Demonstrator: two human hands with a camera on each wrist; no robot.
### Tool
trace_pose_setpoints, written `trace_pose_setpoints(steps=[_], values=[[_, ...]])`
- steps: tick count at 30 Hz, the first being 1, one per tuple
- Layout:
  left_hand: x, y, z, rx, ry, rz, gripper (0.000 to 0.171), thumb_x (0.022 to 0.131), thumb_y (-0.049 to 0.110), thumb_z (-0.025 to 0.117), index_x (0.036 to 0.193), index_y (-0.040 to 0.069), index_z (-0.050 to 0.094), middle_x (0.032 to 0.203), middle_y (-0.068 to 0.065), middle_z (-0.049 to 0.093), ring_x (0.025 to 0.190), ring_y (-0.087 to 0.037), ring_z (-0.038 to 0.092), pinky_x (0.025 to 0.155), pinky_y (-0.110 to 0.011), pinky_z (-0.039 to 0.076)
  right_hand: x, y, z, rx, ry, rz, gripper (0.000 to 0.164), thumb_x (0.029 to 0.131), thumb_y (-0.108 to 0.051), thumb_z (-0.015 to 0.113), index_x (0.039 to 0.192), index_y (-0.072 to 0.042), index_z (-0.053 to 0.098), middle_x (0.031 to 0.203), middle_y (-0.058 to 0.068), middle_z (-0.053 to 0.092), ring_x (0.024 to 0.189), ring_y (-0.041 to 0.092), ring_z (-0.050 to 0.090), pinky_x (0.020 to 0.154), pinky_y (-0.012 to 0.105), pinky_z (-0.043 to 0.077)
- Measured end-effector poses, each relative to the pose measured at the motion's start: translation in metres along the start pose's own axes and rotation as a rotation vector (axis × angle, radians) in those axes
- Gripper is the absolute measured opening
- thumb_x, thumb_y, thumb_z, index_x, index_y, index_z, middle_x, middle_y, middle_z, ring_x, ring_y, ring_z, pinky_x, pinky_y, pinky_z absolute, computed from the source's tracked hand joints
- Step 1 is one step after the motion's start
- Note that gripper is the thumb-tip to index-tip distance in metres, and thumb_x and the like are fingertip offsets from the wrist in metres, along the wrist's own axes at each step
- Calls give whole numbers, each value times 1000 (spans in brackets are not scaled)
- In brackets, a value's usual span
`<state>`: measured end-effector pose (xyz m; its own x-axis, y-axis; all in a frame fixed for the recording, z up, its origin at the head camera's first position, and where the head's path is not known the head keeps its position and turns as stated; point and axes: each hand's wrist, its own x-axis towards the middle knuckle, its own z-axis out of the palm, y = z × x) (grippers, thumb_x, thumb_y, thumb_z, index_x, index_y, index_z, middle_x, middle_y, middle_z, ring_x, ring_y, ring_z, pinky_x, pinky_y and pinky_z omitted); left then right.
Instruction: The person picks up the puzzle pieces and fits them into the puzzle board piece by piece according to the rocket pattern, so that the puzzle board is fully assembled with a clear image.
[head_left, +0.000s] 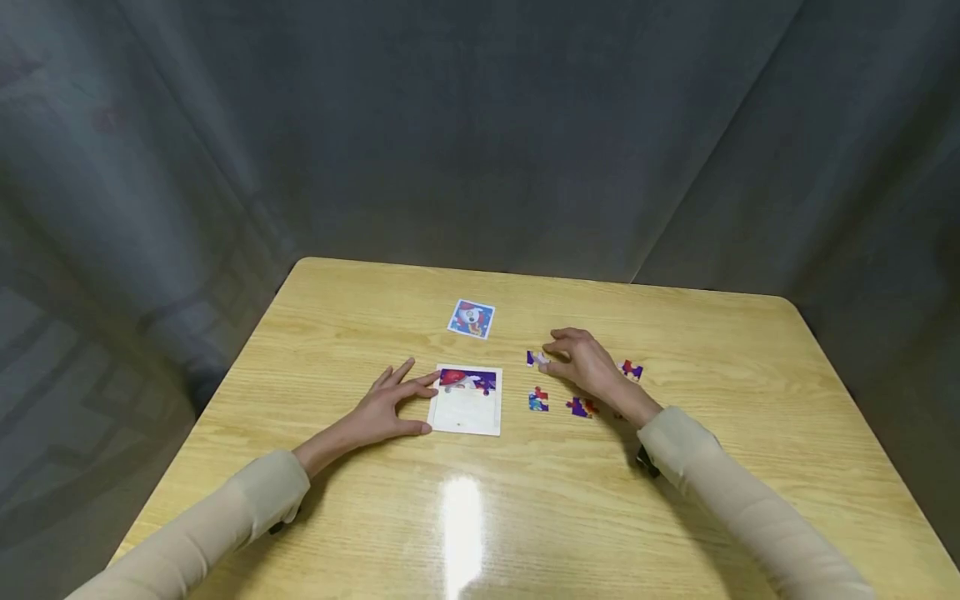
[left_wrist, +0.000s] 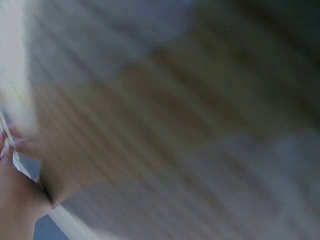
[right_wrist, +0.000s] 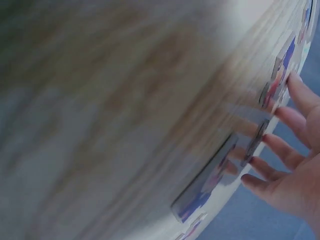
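A white puzzle tray (head_left: 467, 415) lies on the table, its top row filled with joined puzzle pieces (head_left: 468, 380) in red, white and purple. My left hand (head_left: 382, 412) rests at its left side, fingers spread at the upper edge and thumb by the lower corner. To the right of the tray, my right hand (head_left: 588, 364) is low over the table, thumb and index fingertips right at a purple and white puzzle piece (head_left: 534, 358). In the right wrist view its relaxed fingers (right_wrist: 282, 150) reach down among flat pieces.
A square picture card (head_left: 472, 319) of a cartoon character lies behind the tray. Loose puzzle pieces lie near the right hand: a blue and red one (head_left: 538, 401), a purple and red one (head_left: 581, 407) and another (head_left: 632, 370) beyond the wrist. Grey curtains (head_left: 480, 142) surround the wooden table (head_left: 360, 292).
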<state>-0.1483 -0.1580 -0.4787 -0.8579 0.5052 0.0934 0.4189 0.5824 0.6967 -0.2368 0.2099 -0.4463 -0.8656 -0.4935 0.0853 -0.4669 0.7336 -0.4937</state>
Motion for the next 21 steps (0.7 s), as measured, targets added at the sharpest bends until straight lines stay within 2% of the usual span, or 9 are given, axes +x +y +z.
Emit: trace_pose_setpoints(steps=[7, 21], values=[[2, 0, -1, 7, 1, 3, 51, 79, 40, 78, 123, 19, 64, 150, 5, 41, 147, -31, 8, 117, -54, -3, 1, 1, -1, 18, 20, 4, 38, 85, -26, 75, 115, -3, 70, 134, 20, 54, 125, 41, 44, 102, 57, 38], [2, -1, 1, -5, -4, 3, 51, 79, 40, 78, 124, 19, 64, 150, 6, 41, 147, -29, 7, 116, -54, -4, 6, 2, 3, 34, 34, -29, 28, 84, -23, 76, 107, -8, 73, 130, 16, 58, 125, 37, 46, 105, 56, 35]])
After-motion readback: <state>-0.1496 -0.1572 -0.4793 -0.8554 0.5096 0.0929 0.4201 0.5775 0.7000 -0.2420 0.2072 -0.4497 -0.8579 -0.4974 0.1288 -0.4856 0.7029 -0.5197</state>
